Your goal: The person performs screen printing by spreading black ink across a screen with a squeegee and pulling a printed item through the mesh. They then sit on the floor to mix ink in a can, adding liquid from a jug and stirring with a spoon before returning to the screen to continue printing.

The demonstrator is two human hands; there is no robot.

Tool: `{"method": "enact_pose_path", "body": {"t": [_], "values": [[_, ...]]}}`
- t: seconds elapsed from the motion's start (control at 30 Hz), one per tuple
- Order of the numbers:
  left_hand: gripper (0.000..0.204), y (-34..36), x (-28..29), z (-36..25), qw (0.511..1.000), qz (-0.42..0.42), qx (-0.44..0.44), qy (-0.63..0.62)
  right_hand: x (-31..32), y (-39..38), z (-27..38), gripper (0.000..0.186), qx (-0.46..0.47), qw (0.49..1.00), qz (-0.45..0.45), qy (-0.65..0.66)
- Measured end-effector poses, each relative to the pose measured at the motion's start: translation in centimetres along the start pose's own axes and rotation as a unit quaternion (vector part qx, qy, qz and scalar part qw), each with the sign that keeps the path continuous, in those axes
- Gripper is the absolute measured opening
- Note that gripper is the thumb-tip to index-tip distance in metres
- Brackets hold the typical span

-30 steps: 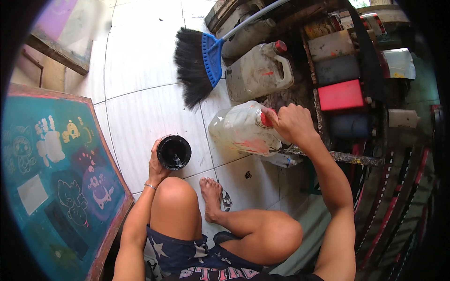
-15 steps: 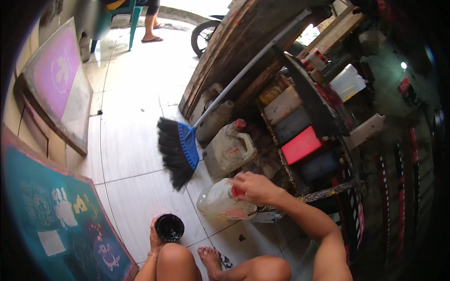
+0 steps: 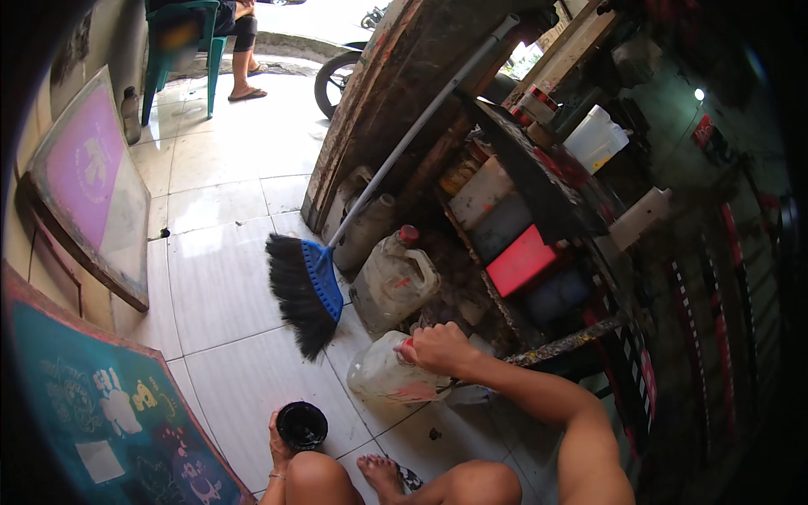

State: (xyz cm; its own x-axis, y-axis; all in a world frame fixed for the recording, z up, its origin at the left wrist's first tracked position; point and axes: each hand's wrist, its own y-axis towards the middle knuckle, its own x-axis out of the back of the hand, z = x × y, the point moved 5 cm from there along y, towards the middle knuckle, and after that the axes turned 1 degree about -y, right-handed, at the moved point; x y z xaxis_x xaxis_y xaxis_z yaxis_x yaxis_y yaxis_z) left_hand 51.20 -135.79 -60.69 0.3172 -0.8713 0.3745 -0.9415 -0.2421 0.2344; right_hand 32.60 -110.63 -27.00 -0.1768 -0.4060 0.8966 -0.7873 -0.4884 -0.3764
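Low at the left, my left hand (image 3: 279,438) grips a round black container (image 3: 301,425) by its side. Its open mouth faces up, and its inside is dark. Across from it, my right hand (image 3: 443,348) is closed at the red cap (image 3: 406,350) of a translucent whitish plastic jerry can (image 3: 387,376). That can stands on the tiles near my bare foot (image 3: 381,476); part of its top is hidden by my hand. Just behind it is a second, grimier jerry can (image 3: 387,290), also with a red cap.
A broom (image 3: 320,273) with black bristles leans against a wooden bench (image 3: 358,126). Paint-stained containers, one red (image 3: 523,261), fill a rack at the right. Painted boards (image 3: 88,185) line the left wall. Beyond, a person's leg (image 3: 244,63) shows beside a green chair (image 3: 181,38).
The whole view has shifted a little, so most things sit further left and lower. My right fingers have closed more tightly around the red cap. My left hand still holds the black container.
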Motion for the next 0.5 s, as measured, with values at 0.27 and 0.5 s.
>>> {"method": "enact_pose_path", "body": {"t": [0.27, 0.5], "values": [[0.101, 1.3, -1.0, -0.7, 1.0, 0.005, -0.005, 0.009, -1.6, 0.1, -0.6, 0.057, 0.031, 0.998, -0.041, 0.023], [0.097, -1.6, -1.3, 1.6, 0.999, -0.004, 0.025, -0.047, -0.7, -1.4, -0.8, 0.083, -0.02, 0.996, -0.082, 0.004]]}}
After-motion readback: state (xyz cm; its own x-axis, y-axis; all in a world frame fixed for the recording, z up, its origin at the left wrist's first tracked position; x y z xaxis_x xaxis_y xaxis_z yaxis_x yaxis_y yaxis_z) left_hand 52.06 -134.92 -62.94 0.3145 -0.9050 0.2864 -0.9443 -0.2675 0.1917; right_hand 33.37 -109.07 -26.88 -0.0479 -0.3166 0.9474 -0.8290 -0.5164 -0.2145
